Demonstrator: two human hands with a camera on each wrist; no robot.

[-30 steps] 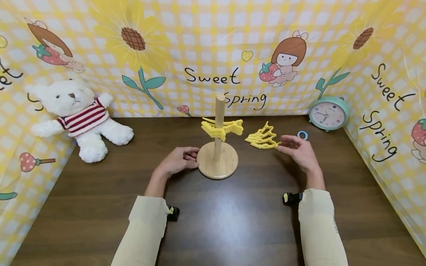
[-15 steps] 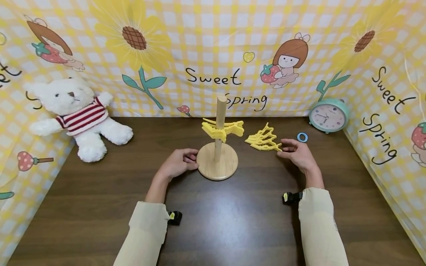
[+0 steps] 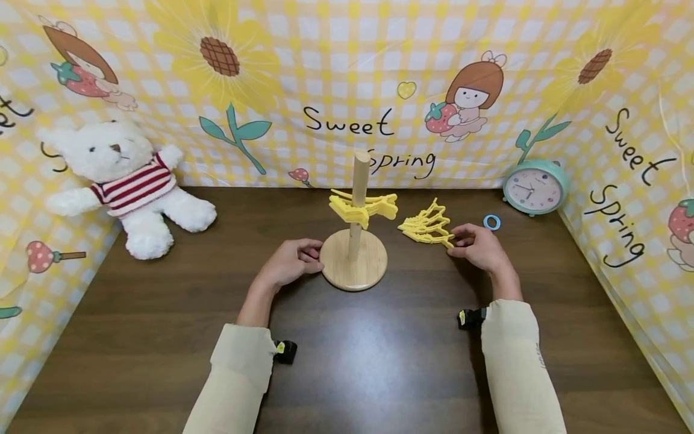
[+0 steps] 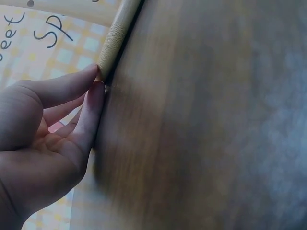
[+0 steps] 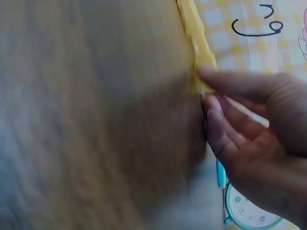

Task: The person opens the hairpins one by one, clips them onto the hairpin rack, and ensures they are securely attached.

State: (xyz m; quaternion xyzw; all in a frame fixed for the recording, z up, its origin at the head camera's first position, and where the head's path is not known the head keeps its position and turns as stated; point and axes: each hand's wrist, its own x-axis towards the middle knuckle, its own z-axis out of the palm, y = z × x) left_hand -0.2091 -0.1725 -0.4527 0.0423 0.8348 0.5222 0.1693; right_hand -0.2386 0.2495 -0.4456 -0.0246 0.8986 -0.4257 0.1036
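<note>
- Left hand (image 3: 295, 262), left of centre: thumb and forefinger closed in a pinch on the rim of the pale wooden stand with a round base and upright post (image 3: 355, 274), which stands upright at the middle of the frame.
- Right hand (image 3: 477, 244), right of centre: fingertips nearly together, pinching the near right end of the spread cluster of thin yellow plastic-looking pieces (image 3: 428, 230), which lies on the dark brown wood-grain table (image 3: 368, 374).
- More yellow plastic-looking pieces (image 3: 352, 215) sit around the post, clear of the base.
- The stand is between the left hand and the cluster. A small light-blue ring (image 3: 485, 223) lies just beyond the right hand; a round mint-green alarm clock (image 3: 534, 187) stands at right, well back. A white plush bear in a red-and-white striped jumper (image 3: 135, 187) leans at left.
- Writing: "Sweet Spring" on the back and right of the yellow-and-white checked cloth (image 3: 336, 66); at far left it is cut off. Small lettering on the clock and right sleeve (image 3: 515, 361) is too small to read.
- Hard to make out: both wrist views are blurred; the right fingertips cover the end they hold, and how many yellow pieces there are cannot be told.
</note>
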